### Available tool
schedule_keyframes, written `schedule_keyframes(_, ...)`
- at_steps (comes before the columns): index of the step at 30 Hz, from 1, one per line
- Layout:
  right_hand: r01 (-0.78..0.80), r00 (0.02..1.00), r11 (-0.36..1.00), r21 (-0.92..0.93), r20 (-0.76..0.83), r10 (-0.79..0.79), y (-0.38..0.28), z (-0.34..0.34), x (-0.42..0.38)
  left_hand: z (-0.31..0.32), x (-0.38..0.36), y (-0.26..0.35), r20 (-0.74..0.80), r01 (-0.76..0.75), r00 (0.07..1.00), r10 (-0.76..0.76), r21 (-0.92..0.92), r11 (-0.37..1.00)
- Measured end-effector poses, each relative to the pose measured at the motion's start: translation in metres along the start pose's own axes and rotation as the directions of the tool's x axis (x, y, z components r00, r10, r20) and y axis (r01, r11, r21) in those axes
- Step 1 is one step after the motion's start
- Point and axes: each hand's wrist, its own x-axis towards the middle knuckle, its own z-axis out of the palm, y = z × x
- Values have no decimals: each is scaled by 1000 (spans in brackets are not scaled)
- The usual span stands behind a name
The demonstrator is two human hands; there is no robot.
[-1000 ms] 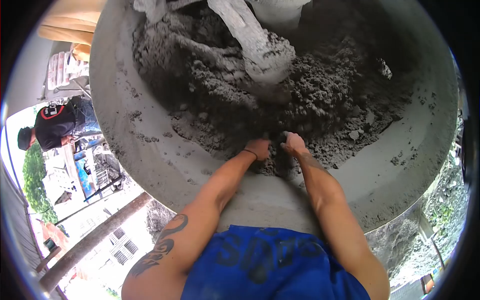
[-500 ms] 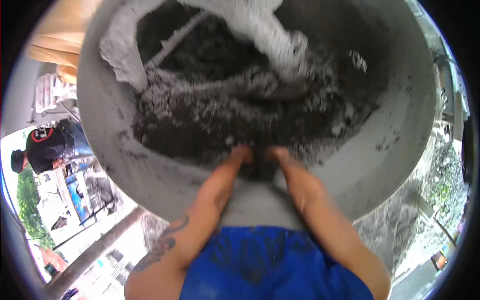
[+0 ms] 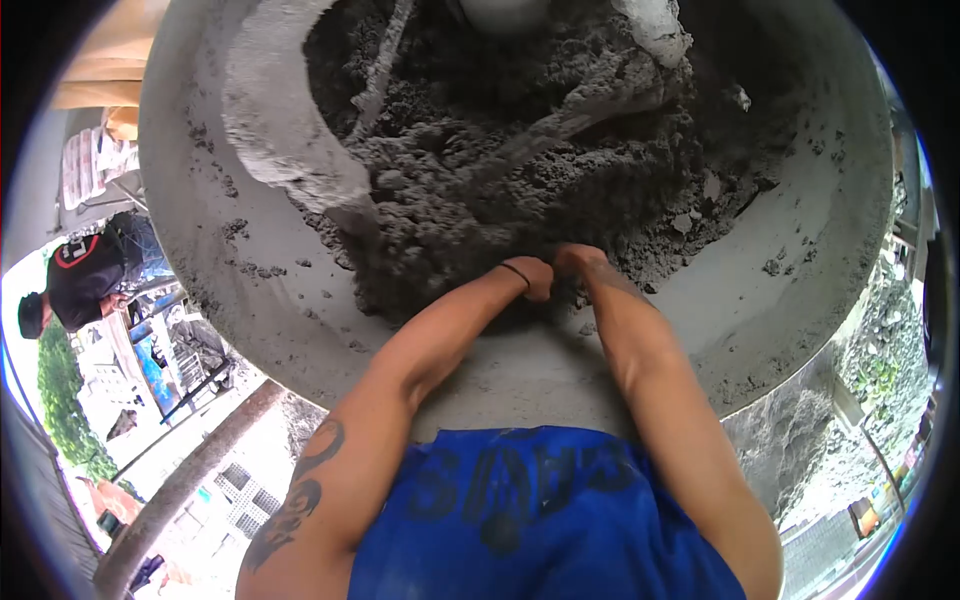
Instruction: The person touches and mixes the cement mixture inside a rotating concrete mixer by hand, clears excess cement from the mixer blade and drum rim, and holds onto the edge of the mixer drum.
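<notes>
A large round metal mixer drum point(image 3: 250, 330) holds dark grey, crumbly cement mix point(image 3: 440, 190). At the near edge of that mix, my left hand point(image 3: 538, 278) bends down into it, a dark band round the wrist. My right hand point(image 3: 580, 258) is right beside it, also pointing down into the mix. The fingers of both hands are hidden, so whatever they hold cannot be made out. Beyond them, a thick cement-coated paddle point(image 3: 280, 110) curves down on the left. Another caked paddle end point(image 3: 655, 30) shows at the upper right, with a thin bar point(image 3: 385, 70) between.
The drum's rim curves between my body and the mix. Outside it on the left, a person point(image 3: 90, 280) in a dark shirt and cap bends over near a blue object point(image 3: 150, 365). A pole point(image 3: 190, 485) slants at the lower left; gravel point(image 3: 880, 350) lies to the right.
Both hands have moved forward and to the right, and are closer together. The left paddle appears further right and lower; the other paddle end appears further up and right.
</notes>
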Motion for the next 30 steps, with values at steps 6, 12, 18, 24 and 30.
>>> schedule_keyframes(6,-47,977,978,-205,-212,2,35,-99,-111,-57,-146,85,-356,-202,857,372,432,879)
schedule_keyframes(12,587,546,807,59,-765,-341,40,-167,-273,-144,-299,119,-903,-50,-21,429,430,902)
schedule_keyframes(18,818,-224,423,-390,-893,-391,-27,-137,-304,-173,-282,83,-965,103,-27,262,258,961)
schedule_keyframes(24,783,-204,536,-317,-944,-260,-34,-130,-289,-177,-266,101,-912,59,112,396,403,913)
schedule_keyframes(30,606,-290,686,-402,-915,-280,15,-134,-298,-184,-251,124,-881,129,140,452,469,874)
